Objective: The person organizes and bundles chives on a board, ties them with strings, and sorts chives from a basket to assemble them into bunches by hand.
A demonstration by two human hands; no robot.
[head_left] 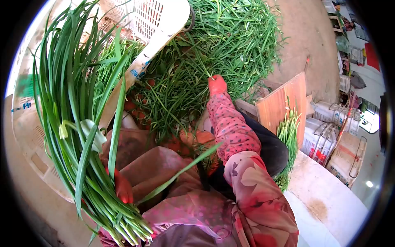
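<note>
At the left we have a long bunch of green leaves, its long axis slanting from the pale stem ends low by our lap up to the leaf tips at the upper left; one loose leaf strays rightward across our clothes. Our left hand, gloved in red, has its fingers closed around the lower stems. Behind the bunch stands a pale plastic basket, with more greens showing inside. In the middle a loose pile of greens spreads over the ground, its strands pointing every way. Our red-gloved right hand is at the pile's near edge, fingers curled shut; we cannot tell whether a strand is caught in them. Farther right, a bundle of stalks runs lengthwise beside a tilted wooden board, above a stained pale slab. Beyond lie the bare tan floor and, at the room's far side, white crates.
</note>
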